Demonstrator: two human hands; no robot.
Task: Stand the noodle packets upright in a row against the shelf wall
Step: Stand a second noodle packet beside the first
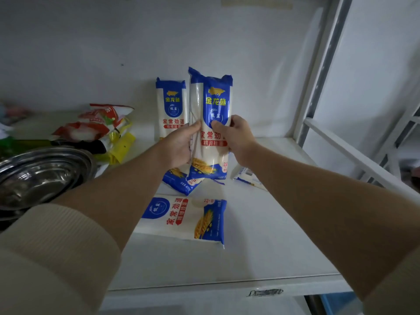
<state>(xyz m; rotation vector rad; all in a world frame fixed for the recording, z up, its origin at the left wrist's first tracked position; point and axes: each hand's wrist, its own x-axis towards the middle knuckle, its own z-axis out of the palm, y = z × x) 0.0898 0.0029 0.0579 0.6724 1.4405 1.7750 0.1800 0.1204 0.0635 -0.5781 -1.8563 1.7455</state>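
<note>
Two hands, my left hand (179,144) and right hand (236,138), clasp one noodle packet (212,123) upright at frame centre, beside a standing packet (171,108) at the shelf wall (91,53). I judge it light, stiff, slippery; mid-body grip suits.

1 packet (172,110) upright at wall (113,53), held packet (212,123) just right, flat packet (184,218) in front, bowl (43,173) far left.

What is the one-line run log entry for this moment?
both hands hold noodle packet upright, off shelf | one packet stands at wall | others lie flat
</note>
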